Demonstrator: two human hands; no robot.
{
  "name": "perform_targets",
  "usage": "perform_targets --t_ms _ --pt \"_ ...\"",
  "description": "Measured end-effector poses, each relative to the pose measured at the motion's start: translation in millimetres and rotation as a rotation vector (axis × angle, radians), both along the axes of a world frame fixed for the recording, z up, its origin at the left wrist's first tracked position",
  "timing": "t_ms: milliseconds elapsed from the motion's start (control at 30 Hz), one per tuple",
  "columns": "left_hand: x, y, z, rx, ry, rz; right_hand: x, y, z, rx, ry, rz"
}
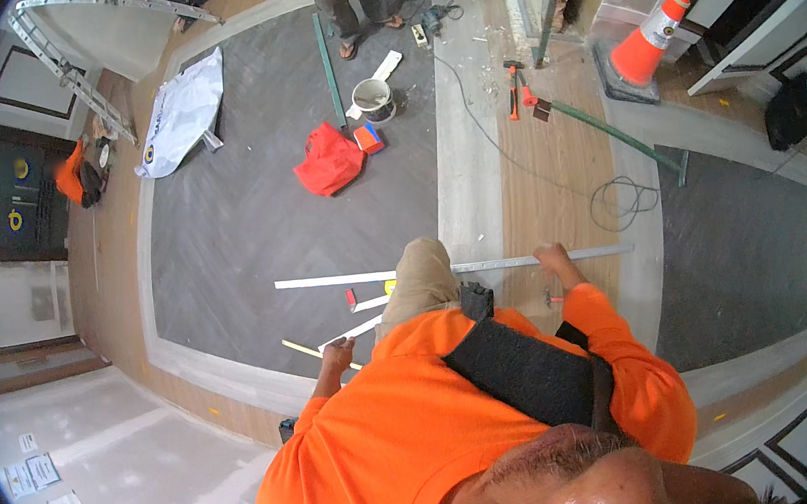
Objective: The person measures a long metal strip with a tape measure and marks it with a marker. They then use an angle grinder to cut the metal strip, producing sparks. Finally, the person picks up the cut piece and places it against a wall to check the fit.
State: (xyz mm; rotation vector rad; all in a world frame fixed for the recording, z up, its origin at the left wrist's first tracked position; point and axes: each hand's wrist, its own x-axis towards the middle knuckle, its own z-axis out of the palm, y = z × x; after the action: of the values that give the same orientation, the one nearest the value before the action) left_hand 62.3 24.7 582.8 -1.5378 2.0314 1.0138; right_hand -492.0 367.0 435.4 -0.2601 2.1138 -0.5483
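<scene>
A long pale metal straightedge [496, 264] lies crosswise over the floor, passing behind my raised knee. My right hand [556, 261] is closed on it toward its right end. At lower left, my left hand [337, 354] has its fingers curled together; what they hold, if anything, I cannot make out. It is beside a white strip [364, 327] and a thin yellow stick [301, 347]. Close to my knee are a small red block [351, 300] and a yellow item [390, 287], partly hidden. A hammer-like tool [552, 299] is near my right forearm.
Ahead lie a red bag [329, 159], a red and blue box [368, 138], a bucket [372, 101] and a white sheet [182, 113]. Another person's legs [343, 2] stand beyond. To the right are a hammer [514, 89], a green bar [610, 129], a cable [624, 203] and a traffic cone [646, 51].
</scene>
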Motion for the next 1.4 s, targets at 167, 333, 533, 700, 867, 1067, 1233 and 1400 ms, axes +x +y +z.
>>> perform_targets --t_ms 167,333,533,700,867,1067,1233,1400 --pt "-3 -3 -33 0.106 -0.031 0.145 -78 -130 68 -0.159 -0.002 -0.104" --pt "-102 -30 -69 0.191 -0.064 0.062 -182 -222 113 -0.282 0.138 -0.08" --pt "-260 -166 -92 0.131 -0.22 -0.347 -285 -247 67 -0.054 0.253 -0.06" --pt "-396 -288 -37 0.198 0.424 0.385 -336 -249 26 -0.072 0.277 0.215" --pt "-499 -371 48 0.185 0.601 0.628 -419 -354 22 0.182 0.285 0.659" --pt "-495 -401 -27 0.042 0.381 0.661 -558 -551 45 0.05 0.162 0.249" --pt "-509 -376 -73 -0.1 -0.297 -0.352 -731 -678 -37 0.004 0.281 0.255" --pt "-665 -374 -48 0.339 -0.251 0.536 -842 -855 -53 0.006 0.386 0.51"
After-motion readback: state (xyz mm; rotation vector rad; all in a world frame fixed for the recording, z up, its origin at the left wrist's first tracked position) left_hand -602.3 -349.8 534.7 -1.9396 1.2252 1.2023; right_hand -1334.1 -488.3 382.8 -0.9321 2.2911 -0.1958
